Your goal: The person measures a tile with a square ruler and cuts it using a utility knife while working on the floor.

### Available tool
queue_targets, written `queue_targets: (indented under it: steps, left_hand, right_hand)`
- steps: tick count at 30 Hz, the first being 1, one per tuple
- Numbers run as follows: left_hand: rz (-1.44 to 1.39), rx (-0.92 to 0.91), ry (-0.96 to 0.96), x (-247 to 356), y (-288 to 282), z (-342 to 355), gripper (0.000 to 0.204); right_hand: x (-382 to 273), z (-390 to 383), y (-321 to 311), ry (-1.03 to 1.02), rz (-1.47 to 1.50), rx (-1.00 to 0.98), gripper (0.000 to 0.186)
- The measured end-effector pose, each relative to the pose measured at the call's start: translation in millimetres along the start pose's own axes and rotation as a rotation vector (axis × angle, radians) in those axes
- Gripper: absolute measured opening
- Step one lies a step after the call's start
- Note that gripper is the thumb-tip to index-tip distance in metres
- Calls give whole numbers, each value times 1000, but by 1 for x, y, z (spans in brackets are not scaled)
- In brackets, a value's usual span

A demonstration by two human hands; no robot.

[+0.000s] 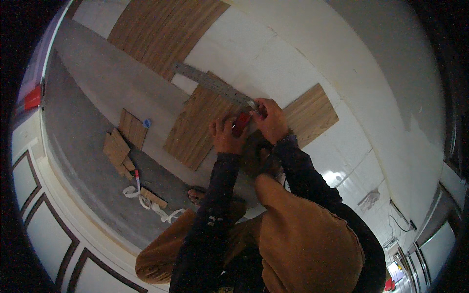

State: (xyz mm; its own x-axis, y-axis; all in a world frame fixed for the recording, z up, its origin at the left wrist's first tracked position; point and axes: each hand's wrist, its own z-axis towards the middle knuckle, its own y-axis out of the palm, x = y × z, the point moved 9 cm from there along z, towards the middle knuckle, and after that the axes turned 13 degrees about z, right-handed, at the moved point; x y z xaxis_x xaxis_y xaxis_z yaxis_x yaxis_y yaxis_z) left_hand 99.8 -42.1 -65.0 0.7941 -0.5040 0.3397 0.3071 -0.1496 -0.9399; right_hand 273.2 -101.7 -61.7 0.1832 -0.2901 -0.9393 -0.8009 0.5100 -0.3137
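Observation:
My left hand [226, 138] is closed around a compact red tool [240, 124], apparently a tape measure; it rests over the right part of a wood-grain plank [195, 122]. Close beside it, my right hand [273, 122] has its fingers curled together. A small silvery piece [252, 104] shows at those fingertips, but what they grip is partly hidden. A long grey metal straightedge [212, 83] lies slantwise over the plank's far end, its near end by my right fingers. Another wood-grain plank [312, 115] lies right of my right hand.
More wood-grain planks [161, 36] cover the floor at far left. Plank offcuts [119, 146], a blue roll [147, 123], a red-and-white stick-like tool [137, 179] and white strips [146, 200] lie on grey sheeting to the left. A pale wall [381, 73] curves along the right.

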Motion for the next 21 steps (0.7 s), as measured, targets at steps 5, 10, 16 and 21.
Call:
queue_targets:
  steps: [5,10,16,21]
  left_hand:
    - [-6,-1,-42,15,-5,3,46]
    - [-11,-38,-33,2,-2,4,48]
    - [24,14,26,8,-5,5,49]
    - [-13,35,-17,6,-8,2,49]
  right_hand:
    - [14,-1,-5,24,-28,-4,37]
    - [15,-1,4,149,-17,-58,40]
    - [6,-1,-2,6,-29,28,38]
    - [5,-1,-1,-6,-26,27,38]
